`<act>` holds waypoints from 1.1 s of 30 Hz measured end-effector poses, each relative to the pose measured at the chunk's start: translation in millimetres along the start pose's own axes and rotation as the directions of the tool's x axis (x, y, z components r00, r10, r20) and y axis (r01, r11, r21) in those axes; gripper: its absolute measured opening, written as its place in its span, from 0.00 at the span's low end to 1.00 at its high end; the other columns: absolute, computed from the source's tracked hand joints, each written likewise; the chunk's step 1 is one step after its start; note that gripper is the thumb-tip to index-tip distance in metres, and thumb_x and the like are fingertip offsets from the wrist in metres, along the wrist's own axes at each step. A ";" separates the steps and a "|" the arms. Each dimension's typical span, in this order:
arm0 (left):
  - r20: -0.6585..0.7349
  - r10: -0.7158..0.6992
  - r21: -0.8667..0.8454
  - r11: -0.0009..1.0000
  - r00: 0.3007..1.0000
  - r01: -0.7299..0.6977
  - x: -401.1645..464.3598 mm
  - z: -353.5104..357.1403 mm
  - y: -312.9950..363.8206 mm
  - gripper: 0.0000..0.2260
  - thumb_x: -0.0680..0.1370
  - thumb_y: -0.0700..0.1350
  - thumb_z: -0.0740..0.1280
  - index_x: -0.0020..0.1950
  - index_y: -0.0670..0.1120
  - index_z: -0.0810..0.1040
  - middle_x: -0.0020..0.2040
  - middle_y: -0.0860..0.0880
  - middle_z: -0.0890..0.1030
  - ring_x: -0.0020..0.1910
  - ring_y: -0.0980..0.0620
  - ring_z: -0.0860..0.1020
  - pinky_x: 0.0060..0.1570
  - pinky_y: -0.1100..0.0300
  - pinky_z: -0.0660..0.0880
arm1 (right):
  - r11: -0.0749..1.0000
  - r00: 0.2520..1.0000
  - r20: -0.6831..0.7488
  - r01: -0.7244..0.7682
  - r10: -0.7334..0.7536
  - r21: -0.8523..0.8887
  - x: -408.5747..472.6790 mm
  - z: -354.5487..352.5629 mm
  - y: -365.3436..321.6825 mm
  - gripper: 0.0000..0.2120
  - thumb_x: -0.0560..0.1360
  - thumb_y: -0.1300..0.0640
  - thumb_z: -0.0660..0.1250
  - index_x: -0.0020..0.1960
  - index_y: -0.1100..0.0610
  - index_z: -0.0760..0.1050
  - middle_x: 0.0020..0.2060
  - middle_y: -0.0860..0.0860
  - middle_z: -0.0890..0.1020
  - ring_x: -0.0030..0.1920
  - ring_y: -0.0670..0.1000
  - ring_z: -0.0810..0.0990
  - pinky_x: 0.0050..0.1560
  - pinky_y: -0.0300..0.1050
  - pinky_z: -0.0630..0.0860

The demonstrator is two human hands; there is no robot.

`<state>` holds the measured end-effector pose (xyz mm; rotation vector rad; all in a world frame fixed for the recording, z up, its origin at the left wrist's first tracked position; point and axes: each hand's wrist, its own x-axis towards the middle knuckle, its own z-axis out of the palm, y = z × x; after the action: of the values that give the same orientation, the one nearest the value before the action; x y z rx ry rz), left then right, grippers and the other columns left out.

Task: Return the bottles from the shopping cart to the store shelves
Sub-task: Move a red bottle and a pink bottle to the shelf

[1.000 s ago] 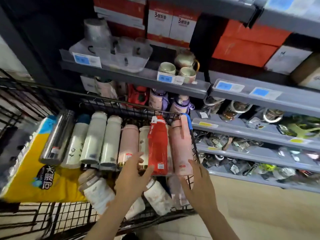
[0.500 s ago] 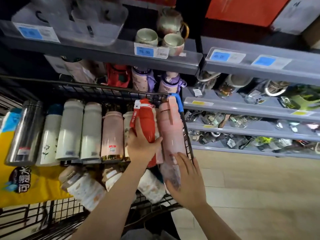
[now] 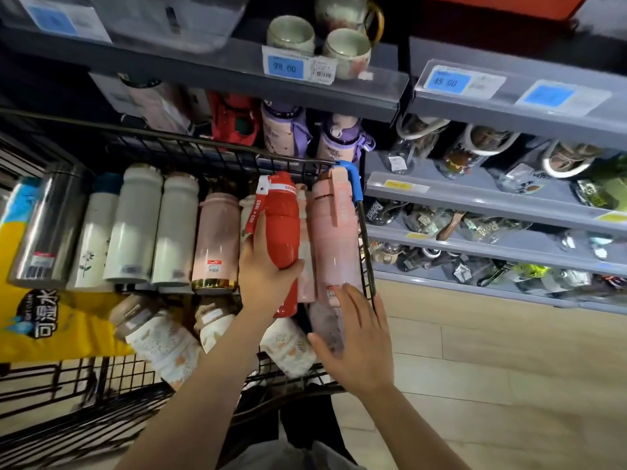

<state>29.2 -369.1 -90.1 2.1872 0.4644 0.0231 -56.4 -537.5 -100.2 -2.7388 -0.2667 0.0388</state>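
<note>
In the head view, the left hand (image 3: 268,276) grips the red bottle (image 3: 281,228) around its lower half, thumb on the left side and fingers curled round the right. The bottle lies among the others at the far right of the shopping cart (image 3: 217,154), between a cream bottle on its left and the pink bottle (image 3: 334,232) on its right. The right hand (image 3: 356,337) is spread open, fingers nearly straight, its fingertips resting on the near end of the pink bottle without closing round it.

The step in hand looks like lifting the red bottle out. To do it well, the grip should stay on the body rather than the loose strap near the cap, and the bottle should come straight up before it swings toward the shelf (image 3: 339,96), so it clears the cart's far rim and does not drag its neighbours. The open right hand could hold the pink bottle down meanwhile, or close on it for a second carry.

The red bottle's long axis runs near to far, tipped slightly right at the near end. Its white cap points far, toward the shelf; its base points near, toward the person. The pink bottle lies almost parallel, cap far.
</note>
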 end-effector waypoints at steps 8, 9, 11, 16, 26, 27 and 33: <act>-0.042 0.076 -0.071 0.994 0.996 -0.079 -78.0 -69.5 -25.5 0.47 0.67 0.51 0.78 0.74 0.68 0.48 0.71 0.50 0.65 0.68 0.50 0.66 0.63 0.45 0.70 | 0.999 0.999 -0.046 -0.023 0.024 0.022 -1.0 -3.9 -2.2 0.40 0.74 0.30 0.55 0.74 0.59 0.62 0.71 0.56 0.68 0.72 0.54 0.64 0.74 0.53 0.56; -0.056 0.070 -0.069 0.995 0.996 -0.074 -86.2 -76.5 -28.6 0.47 0.67 0.52 0.78 0.74 0.67 0.48 0.71 0.50 0.65 0.67 0.50 0.66 0.63 0.46 0.70 | 0.999 0.997 -0.059 -0.038 0.040 0.025 -1.5 -4.4 -2.9 0.42 0.74 0.29 0.53 0.74 0.60 0.60 0.72 0.56 0.67 0.72 0.54 0.63 0.74 0.53 0.58; -0.090 0.070 -0.076 0.994 0.994 -0.077 -98.9 -85.2 -35.0 0.48 0.66 0.53 0.78 0.74 0.65 0.49 0.70 0.48 0.66 0.65 0.51 0.66 0.60 0.48 0.70 | 0.993 0.990 -0.088 -0.103 0.108 0.066 0.8 -6.8 -6.7 0.46 0.72 0.27 0.54 0.76 0.60 0.56 0.73 0.58 0.65 0.73 0.55 0.60 0.73 0.53 0.59; -0.214 0.001 -0.234 0.971 0.977 -0.052 -109.5 -84.4 -48.4 0.46 0.64 0.51 0.79 0.73 0.67 0.53 0.65 0.57 0.64 0.63 0.55 0.68 0.56 0.64 0.69 | 0.975 0.968 -0.122 -0.220 0.220 0.019 70.8 -12.2 -9.6 0.54 0.65 0.23 0.57 0.74 0.65 0.60 0.72 0.63 0.63 0.73 0.62 0.60 0.73 0.58 0.58; -0.235 0.020 -0.274 0.958 0.972 -0.086 -104.4 -84.8 -56.9 0.49 0.65 0.44 0.80 0.75 0.63 0.52 0.62 0.62 0.63 0.60 0.64 0.68 0.55 0.65 0.68 | 0.844 0.845 -0.095 -0.532 0.526 -0.068 154.6 -1.5 -23.8 0.59 0.59 0.27 0.71 0.77 0.58 0.53 0.76 0.55 0.57 0.77 0.54 0.52 0.76 0.56 0.44; -0.230 0.028 -0.265 0.960 0.973 -0.090 -104.5 -85.1 -56.8 0.49 0.65 0.45 0.80 0.75 0.64 0.52 0.62 0.60 0.64 0.60 0.61 0.68 0.55 0.64 0.69 | 0.852 0.852 -0.126 -0.519 0.509 -0.071 151.8 0.6 -24.2 0.57 0.60 0.29 0.71 0.76 0.59 0.53 0.76 0.55 0.57 0.77 0.54 0.53 0.76 0.56 0.45; -0.189 0.063 -0.219 0.970 0.980 -0.105 -107.4 -85.9 -57.3 0.49 0.65 0.52 0.78 0.74 0.69 0.47 0.65 0.58 0.64 0.62 0.53 0.69 0.57 0.51 0.74 | 0.894 0.863 -0.263 -0.448 0.432 -0.001 145.3 10.9 -26.1 0.49 0.63 0.39 0.75 0.73 0.64 0.59 0.73 0.60 0.63 0.75 0.58 0.58 0.75 0.56 0.47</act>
<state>-104.6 -308.2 -65.6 1.9840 0.4466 0.3101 80.8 -482.0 -98.9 -2.7665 0.4424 -0.2035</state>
